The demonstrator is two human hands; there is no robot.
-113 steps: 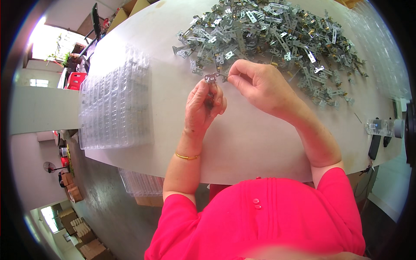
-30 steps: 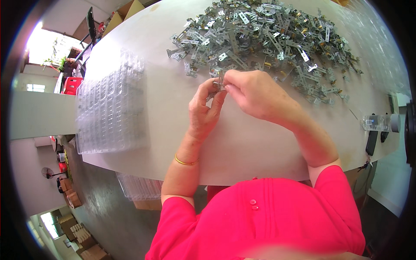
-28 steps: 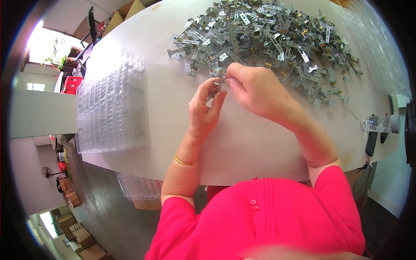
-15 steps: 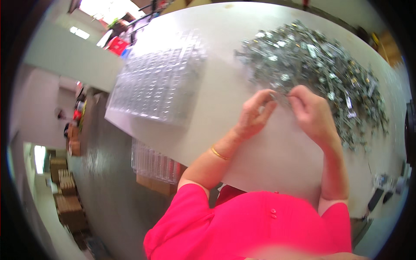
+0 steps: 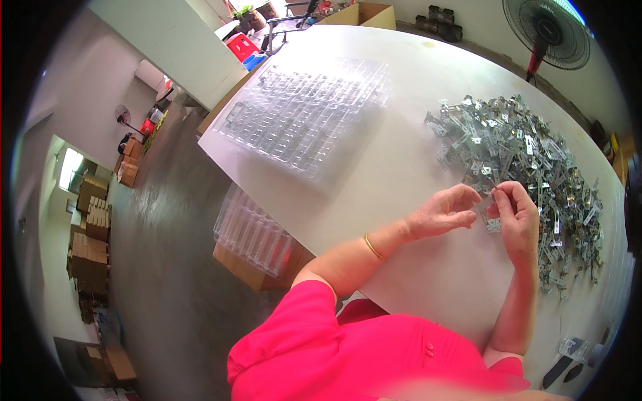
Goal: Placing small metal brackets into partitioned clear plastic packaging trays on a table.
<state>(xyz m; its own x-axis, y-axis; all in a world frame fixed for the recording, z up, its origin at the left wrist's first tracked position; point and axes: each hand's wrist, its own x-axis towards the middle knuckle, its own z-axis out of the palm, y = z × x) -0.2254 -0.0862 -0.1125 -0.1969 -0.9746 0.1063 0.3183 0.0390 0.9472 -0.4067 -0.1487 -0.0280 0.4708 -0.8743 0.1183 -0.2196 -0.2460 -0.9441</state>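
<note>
A heap of small silvery metal brackets [image 5: 535, 154], with a few brass-coloured bits among them, lies on the white table at the right. Just at its near left edge is my right hand [image 5: 518, 220], thumb and fingertips pinched on a small thin metal part [image 5: 493, 182]. Most of that part is hidden by the fingers. Facing it from the left, a short gap away, my left hand [image 5: 445, 212] holds nothing, its thumb and fingers apart. Stacked clear plastic trays [image 5: 301, 113] with rows of moulded pockets lie at the far left of the table.
Beneath the table's left edge, more clear trays [image 5: 251, 230] rest on a cardboard box [image 5: 234, 267]. A black fan [image 5: 545, 30] stands beyond the far right edge. Brown cartons [image 5: 90, 254] are stacked along the left wall. Small dark items [image 5: 558, 367] lie at the near right.
My left hand has opened and come away from the right, where both hands met at the fingertips before. The head view has shifted, so the table sits lower and further right.
</note>
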